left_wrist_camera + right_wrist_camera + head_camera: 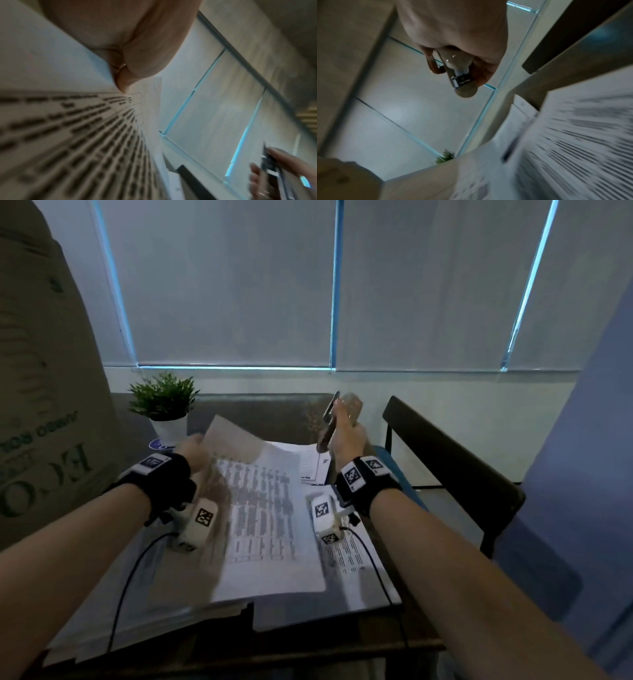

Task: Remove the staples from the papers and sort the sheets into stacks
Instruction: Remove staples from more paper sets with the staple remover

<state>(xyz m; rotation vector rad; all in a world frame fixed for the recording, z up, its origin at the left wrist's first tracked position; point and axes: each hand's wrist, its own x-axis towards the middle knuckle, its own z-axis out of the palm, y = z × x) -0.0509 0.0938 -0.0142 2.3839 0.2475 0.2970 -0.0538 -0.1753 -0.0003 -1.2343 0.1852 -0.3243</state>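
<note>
A large brown sack [41, 392] with green printed lettering stands at the far left, beside the table [260, 409]. A small green plant [163, 395] in a white pot [170, 428] sits at the far left part of the table, behind the papers.

The left hand [194, 451] is raised above the table. Its thumb and fingers [123, 81] pinch the far left corner of 1 printed sheet [263, 508]. The pinched corner is lifted and bent upward; the near edge of the sheet lies on the papers beneath. The sheet carries a table of dark text in rows. The sheet is motion-blurred in all 3 views.

More paper stacks [356, 570] lie flat on the table under and beside the lifted sheet, reaching the near table edge. A smaller printed form [313, 465] lies behind them, near the right wrist.

The right hand [347, 429] is raised above the far right part of the papers, well apart from the left hand. Its fingers are curled around a stapler [462, 75] with a rounded grey body and a black and silver metal end. The tool points up and away from the papers and touches no sheet.

A dark chair [452, 460] stands to the right of the table. Closed roller blinds [233, 285] cover the windows behind the table.
</note>
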